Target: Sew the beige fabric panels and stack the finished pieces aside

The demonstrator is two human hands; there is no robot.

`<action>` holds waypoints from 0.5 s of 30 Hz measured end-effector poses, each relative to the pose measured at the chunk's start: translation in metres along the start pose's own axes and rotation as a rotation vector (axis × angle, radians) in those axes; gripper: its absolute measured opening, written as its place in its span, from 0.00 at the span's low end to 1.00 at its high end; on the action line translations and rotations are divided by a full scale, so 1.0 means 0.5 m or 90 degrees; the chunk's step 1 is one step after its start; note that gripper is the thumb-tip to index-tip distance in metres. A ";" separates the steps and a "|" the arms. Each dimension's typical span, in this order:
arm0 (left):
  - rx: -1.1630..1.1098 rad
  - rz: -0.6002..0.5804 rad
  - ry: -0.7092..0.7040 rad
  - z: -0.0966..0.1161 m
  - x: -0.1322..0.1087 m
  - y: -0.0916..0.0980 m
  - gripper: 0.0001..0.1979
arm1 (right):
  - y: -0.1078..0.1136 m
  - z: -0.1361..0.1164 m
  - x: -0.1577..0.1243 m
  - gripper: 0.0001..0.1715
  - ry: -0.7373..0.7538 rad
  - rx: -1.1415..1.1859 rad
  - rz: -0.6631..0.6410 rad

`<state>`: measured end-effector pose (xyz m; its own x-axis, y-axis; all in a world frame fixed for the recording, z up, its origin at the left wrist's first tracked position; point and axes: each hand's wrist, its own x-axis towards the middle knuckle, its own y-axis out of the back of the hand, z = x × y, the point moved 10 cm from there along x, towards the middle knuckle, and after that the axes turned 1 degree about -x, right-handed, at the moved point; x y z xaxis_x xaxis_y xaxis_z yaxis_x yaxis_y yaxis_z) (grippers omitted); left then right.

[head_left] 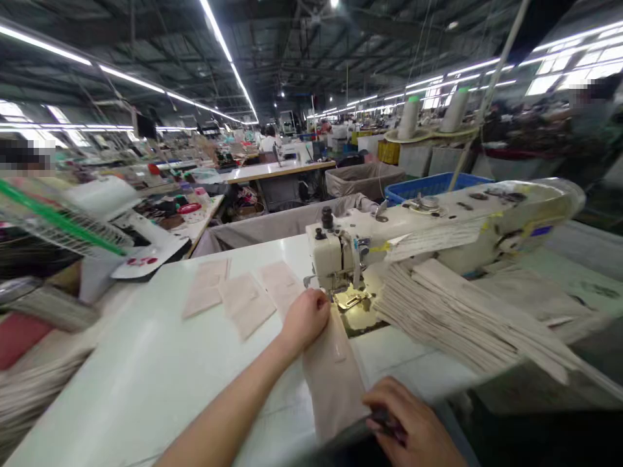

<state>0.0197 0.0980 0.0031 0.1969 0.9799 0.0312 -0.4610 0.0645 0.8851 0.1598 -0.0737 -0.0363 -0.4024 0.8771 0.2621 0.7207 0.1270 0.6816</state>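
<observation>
A beige fabric piece [335, 383] with a small stitched tab lies on the pale table, running from the sewing machine [341, 253] toward me. My left hand [306, 318] is closed at its far end, fingertips pinching the cloth just left of the brass-coloured needle plate [354, 301]. Near the cloth's close end, my right hand [413, 421] curls around a small dark tool [387, 421]; its kind is mostly hidden by the fingers. Similar pieces [247, 303] lie flat to the left. Right of the needle, a thick stack of beige fabric strips [452, 318] rests against the machine.
A green-edged fan [63, 220] and a pile of cloth [39, 383] stand at the left. Behind the machine are a blue basket [413, 188], a grey cloth-lined bin [365, 178] and thread cones [409, 118]. Other people and worktables appear farther off.
</observation>
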 end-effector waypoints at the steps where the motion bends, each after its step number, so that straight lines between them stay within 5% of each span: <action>1: 0.001 0.001 0.006 -0.002 0.001 -0.001 0.09 | -0.001 -0.002 -0.002 0.22 0.012 -0.021 0.006; 6: 0.010 0.008 0.041 -0.014 0.006 -0.003 0.08 | -0.011 0.001 -0.003 0.30 0.022 -0.094 -0.010; 15: 0.020 0.007 0.066 -0.020 0.014 -0.004 0.09 | -0.009 -0.008 0.005 0.29 0.023 -0.114 -0.006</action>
<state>0.0134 0.1068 -0.0029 0.1010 0.9949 -0.0063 -0.4352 0.0498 0.8990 0.1532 -0.0738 -0.0359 -0.4302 0.8591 0.2772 0.6063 0.0475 0.7938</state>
